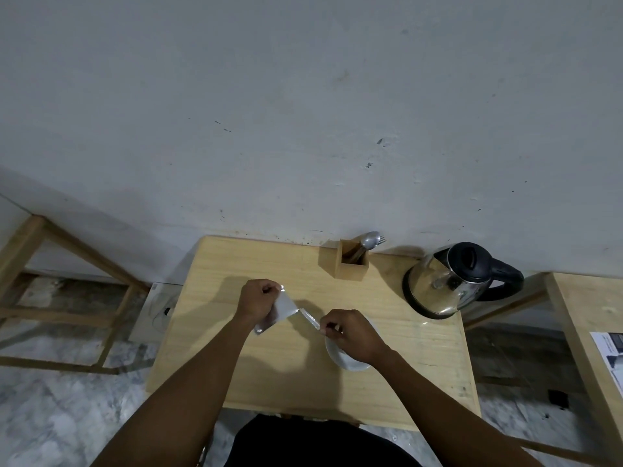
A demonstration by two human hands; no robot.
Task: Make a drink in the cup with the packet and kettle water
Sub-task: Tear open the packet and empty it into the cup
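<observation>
While above the table (209, 332), left hand (256, 303) and right hand (350, 335), fingers pinched on the packet (285, 310).

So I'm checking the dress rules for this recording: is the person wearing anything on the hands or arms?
No. Both the left hand and right hand are bare, with no gloves, rings, watch or bands visible. The forearms are uncovered too, with no sleeves in view. Only dark clothing shows at the bottom edge.

On the table (387, 392), the cup (340, 358) sits under the right hand (354, 335). The packet (281, 310) hangs between both hands. Beyond the right hand stands the utensil holder (349, 264); the kettle (451, 281) stands farther right.
</observation>
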